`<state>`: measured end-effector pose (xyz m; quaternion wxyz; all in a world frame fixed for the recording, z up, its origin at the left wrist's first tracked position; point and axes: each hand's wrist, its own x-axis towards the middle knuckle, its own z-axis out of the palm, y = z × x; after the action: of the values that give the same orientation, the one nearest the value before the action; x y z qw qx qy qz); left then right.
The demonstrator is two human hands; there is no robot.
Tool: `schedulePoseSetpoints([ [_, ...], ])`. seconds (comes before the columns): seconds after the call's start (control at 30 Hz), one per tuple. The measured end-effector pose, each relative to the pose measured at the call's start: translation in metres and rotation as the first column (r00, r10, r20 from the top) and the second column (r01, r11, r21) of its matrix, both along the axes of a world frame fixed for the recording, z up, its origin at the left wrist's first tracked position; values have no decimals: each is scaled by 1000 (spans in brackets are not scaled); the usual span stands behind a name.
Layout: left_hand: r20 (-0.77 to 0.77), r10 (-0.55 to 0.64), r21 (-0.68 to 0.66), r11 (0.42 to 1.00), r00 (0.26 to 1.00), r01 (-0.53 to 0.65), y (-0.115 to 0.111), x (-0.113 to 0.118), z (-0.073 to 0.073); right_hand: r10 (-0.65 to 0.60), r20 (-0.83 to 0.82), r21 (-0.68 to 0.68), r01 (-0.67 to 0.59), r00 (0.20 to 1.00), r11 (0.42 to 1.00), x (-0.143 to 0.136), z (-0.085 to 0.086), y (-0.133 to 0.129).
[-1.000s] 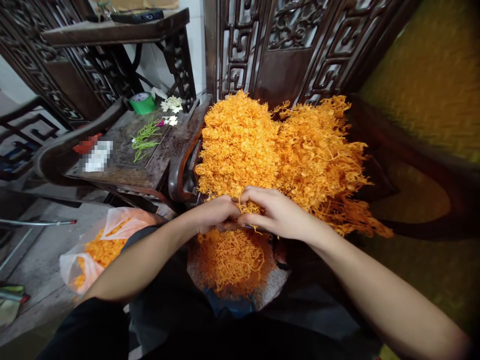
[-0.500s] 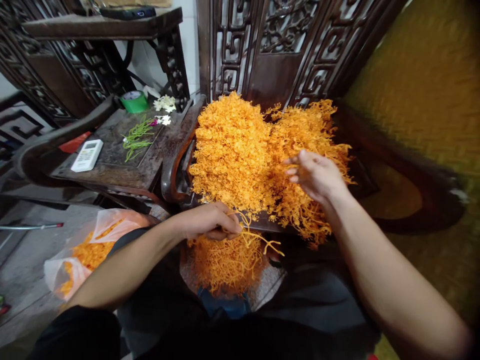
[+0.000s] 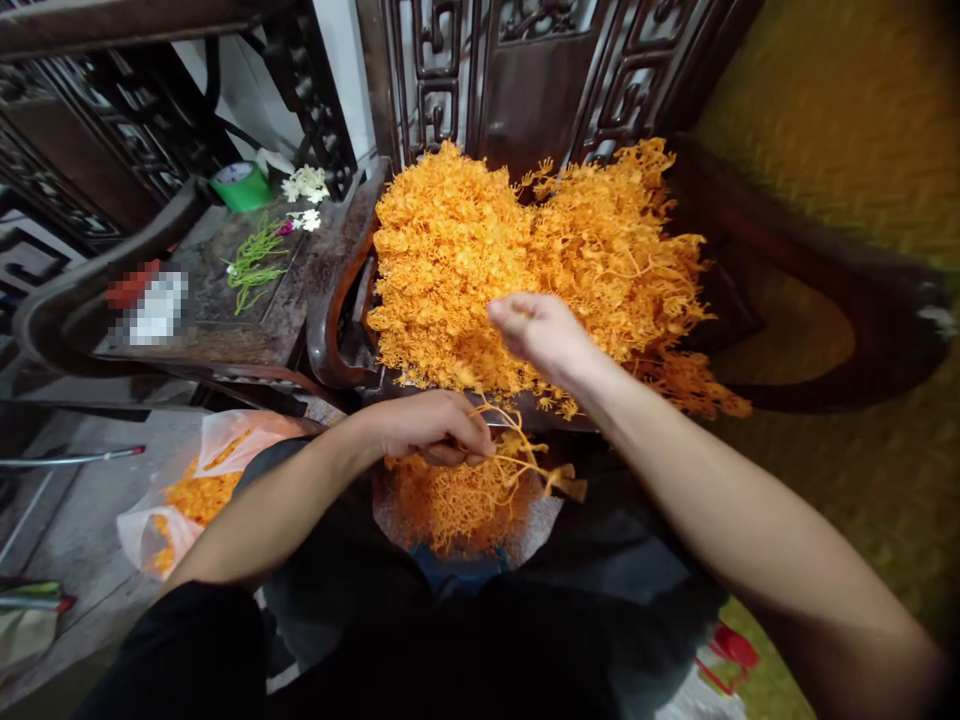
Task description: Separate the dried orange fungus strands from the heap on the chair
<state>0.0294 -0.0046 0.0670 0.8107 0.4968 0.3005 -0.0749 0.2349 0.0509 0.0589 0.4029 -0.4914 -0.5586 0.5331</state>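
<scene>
A large heap of orange, frilly strands (image 3: 450, 260) lies on the dark wooden chair, with a looser bunch (image 3: 607, 250) beside it on the right. My left hand (image 3: 439, 428) is closed on a few thin orange strands (image 3: 525, 455) that stick out to the right, below the heap's front edge. Over the front of the heap is my right hand (image 3: 536, 335), its fingers curled together; whatever they hold, if anything, is too small to make out. Beneath my left hand, more orange strands (image 3: 457, 505) fill a container with a blue part (image 3: 457, 570) between my legs.
On the wooden seat (image 3: 202, 340) at the left are green tape (image 3: 241, 186), green stems (image 3: 256, 262), white flowers (image 3: 306, 184) and a blurred-out item (image 3: 159, 308). A plastic bag of orange pieces (image 3: 199, 495) rests on the floor. The chair's curved right arm (image 3: 892, 340) borders the heap.
My right hand has moved left from the looser bunch to the main heap, and its fingers have closed. My left hand still grips strands. The view has shifted somewhat.
</scene>
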Motion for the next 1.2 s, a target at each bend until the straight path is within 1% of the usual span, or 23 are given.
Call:
schedulePoseSetpoints([
  [0.07,0,13,-6,1000,1000,-13,-2,-3,4,-148,-86,26,151,985,988,17,0,16],
  [0.1,-1,17,-6,1000,1000,-17,-2,-5,7,-177,-137,22,182,975,983,23,1,21],
  [0.13,-2,33,-1,999,999,-33,-2,-8,9,-149,-173,1,151,974,989,26,2,22],
  [0.2,-1,72,19,997,997,-72,1,-12,11,63,-198,-68,-78,978,995,18,4,15],
  [0.27,-6,79,36,996,997,-78,3,-14,10,372,-140,-117,-388,918,914,-2,4,2],
  [0.3,-11,78,42,996,997,-77,4,-14,10,478,-92,-110,-486,874,867,-13,3,-3],
  [0.33,-16,73,47,996,997,-72,3,-14,9,521,-43,-82,-523,852,848,-24,2,-7],
  [0.37,-21,66,46,997,998,-65,2,-14,7,492,-9,-36,-492,870,870,-32,1,-7],
  [0.4,-25,58,39,998,998,-57,1,-14,7,394,-8,23,-394,919,919,-36,0,-5],
  [0.47,-17,48,18,999,999,-48,-2,-15,6,115,-114,90,-105,987,990,-34,-1,5],
  [0.5,-9,51,11,999,999,-51,-3,-17,6,17,-176,79,-4,984,997,-30,0,11],
  [0.53,0,57,6,998,998,-57,-4,-18,6,-4,-207,50,15,978,999,-26,1,15],
  [0.57,7,65,3,998,998,-65,-4,-20,6,51,-201,21,-48,978,999,-24,3,16],
  [0.6,10,75,6,997,997,-75,-4,-22,6,171,-157,-3,-174,973,985,-24,5,15],
  [0.67,4,100,22,995,995,-100,-2,-26,6,425,-22,-28,-426,905,904,-32,7,4],
  [0.7,0,105,31,994,994,-105,-1,-29,7,484,25,-22,-484,875,875,-40,7,-3],
  [0.73,0,117,41,992,993,-117,0,-31,7,483,38,-4,-483,875,875,-48,6,-9],
  [0.77,4,138,51,989,990,-138,1,-33,8,430,12,16,-430,903,903,-55,5,-13],
  [0.87,23,197,87,976,980,-198,2,-37,11,114,-200,-12,-119,973,993,-62,2,-10],
  [0.93,13,158,104,982,987,-158,-2,-38,14,-93,-305,-63,78,948,995,-51,1,5],
  [1.03,-9,117,148,982,993,-115,-8,-37,17,-327,-379,-162,286,866,944,-28,5,27],
  [1.1,30,195,208,958,980,-197,-8,-37,17,-336,-370,-237,262,866,936,-18,6,28],
  [1.2,134,279,233,924,951,-304,-1,-39,19,-168,-336,-305,61,927,950,-19,5,10],
])
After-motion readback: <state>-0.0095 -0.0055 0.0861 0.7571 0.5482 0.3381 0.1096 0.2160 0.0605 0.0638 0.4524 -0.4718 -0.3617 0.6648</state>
